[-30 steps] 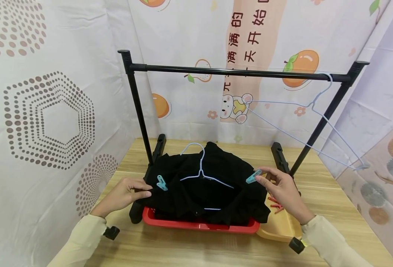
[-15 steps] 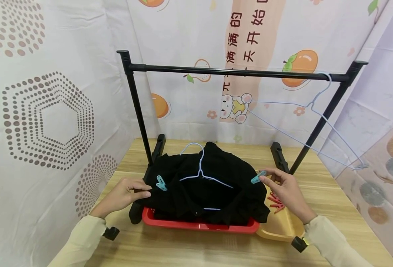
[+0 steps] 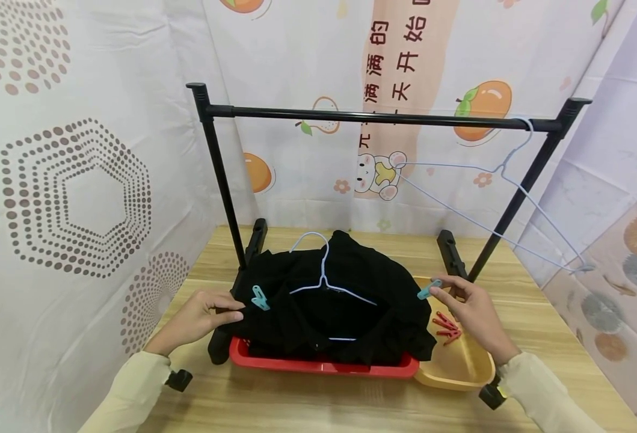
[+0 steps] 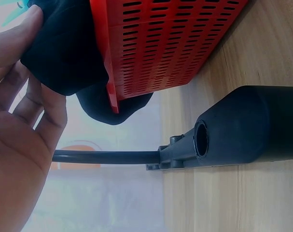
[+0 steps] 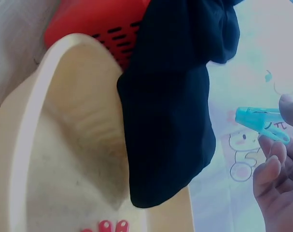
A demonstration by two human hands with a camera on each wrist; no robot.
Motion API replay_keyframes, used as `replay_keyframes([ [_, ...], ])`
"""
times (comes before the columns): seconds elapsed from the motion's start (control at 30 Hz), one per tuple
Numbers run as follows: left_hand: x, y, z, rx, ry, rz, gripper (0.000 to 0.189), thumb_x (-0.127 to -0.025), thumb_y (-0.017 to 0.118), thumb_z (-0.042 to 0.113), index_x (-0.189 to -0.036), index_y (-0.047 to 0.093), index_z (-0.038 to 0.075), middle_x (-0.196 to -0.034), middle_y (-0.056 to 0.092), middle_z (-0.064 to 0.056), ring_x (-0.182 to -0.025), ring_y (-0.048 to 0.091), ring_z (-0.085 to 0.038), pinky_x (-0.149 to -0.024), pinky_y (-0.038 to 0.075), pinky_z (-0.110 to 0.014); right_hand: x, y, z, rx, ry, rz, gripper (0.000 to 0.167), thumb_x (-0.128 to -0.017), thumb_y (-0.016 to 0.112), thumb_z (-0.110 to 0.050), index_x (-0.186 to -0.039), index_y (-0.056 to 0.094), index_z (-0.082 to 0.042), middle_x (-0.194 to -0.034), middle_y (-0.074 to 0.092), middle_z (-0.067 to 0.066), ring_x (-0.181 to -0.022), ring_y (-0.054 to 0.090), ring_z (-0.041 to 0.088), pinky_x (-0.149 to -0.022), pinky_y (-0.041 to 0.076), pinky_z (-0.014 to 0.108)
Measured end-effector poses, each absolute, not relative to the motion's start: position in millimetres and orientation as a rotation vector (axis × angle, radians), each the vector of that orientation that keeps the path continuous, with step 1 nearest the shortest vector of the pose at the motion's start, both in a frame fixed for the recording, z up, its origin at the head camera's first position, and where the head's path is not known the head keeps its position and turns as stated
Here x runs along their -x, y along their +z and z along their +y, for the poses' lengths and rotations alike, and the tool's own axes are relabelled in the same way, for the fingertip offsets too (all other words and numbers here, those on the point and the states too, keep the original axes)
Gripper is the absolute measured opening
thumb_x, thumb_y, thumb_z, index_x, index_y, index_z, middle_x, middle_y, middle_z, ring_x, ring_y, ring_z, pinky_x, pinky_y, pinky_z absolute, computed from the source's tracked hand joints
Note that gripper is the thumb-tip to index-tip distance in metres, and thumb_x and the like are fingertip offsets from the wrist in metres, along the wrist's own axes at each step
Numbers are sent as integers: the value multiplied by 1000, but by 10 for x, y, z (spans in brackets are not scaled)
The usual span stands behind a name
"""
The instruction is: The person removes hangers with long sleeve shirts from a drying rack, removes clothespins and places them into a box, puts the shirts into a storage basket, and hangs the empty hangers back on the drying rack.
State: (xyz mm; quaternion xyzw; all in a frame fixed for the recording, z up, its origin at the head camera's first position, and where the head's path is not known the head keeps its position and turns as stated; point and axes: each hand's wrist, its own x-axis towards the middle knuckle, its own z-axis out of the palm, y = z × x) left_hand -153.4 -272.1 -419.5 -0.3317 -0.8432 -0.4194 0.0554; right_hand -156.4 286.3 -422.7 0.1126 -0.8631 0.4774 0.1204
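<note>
A black garment (image 3: 399,307) lies heaped over a red basket (image 3: 318,365), with a light-blue hanger (image 3: 323,264) inside its neck opening. My left hand (image 3: 199,319) pinches the garment's left edge between thumb and fingers. Beside those fingertips, a turquoise clothespin (image 3: 260,298) is clipped on the cloth. Off the garment's right side, my right hand (image 3: 474,310) pinches a second turquoise clothespin (image 3: 428,290) near its end. In the right wrist view this clothespin (image 5: 259,118) stands apart from the hanging black sleeve (image 5: 168,130).
A black rack's bar (image 3: 383,117) spans above, with another light-blue hanger (image 3: 459,210) at its right end. Under my right hand stands a yellow basin (image 3: 453,382) with several red clothespins (image 3: 448,328). The rack's black feet (image 3: 450,252) rest on the wooden table (image 3: 275,403).
My right hand has moved a little to the right with its clothespin, away from the garment. The left hand keeps its hold on the garment's edge.
</note>
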Motion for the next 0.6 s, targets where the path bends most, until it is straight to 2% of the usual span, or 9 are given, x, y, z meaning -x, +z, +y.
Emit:
replay_keyframes([
  [0.2,1535,-4195,-2721,995,-1280,-2569,19,-91,78,7,-109,82,10,-87,73,12,-71,62,-8,-64,53,-29,1587,-4323,2975,-292,1310,-2538,31,-99,72,-28,-121,72,-6,-73,61,4,-48,45,12,-41,39,28],
  [0.43,1541,-4202,-2724,1007,-1285,-2548,19,-90,78,5,-108,82,9,-87,74,11,-71,62,-8,-63,53,-29,1576,-4388,3079,-242,1257,-2564,36,-99,72,-30,-121,71,-2,-83,64,10,-51,46,13,-41,37,28],
  [0.6,1535,-4200,-2721,995,-1297,-2565,18,-91,78,6,-109,82,9,-88,74,11,-72,63,-8,-64,54,-30,1562,-4452,3151,-220,1230,-2586,37,-99,72,-32,-122,72,-3,-89,66,11,-53,46,12,-42,37,28],
])
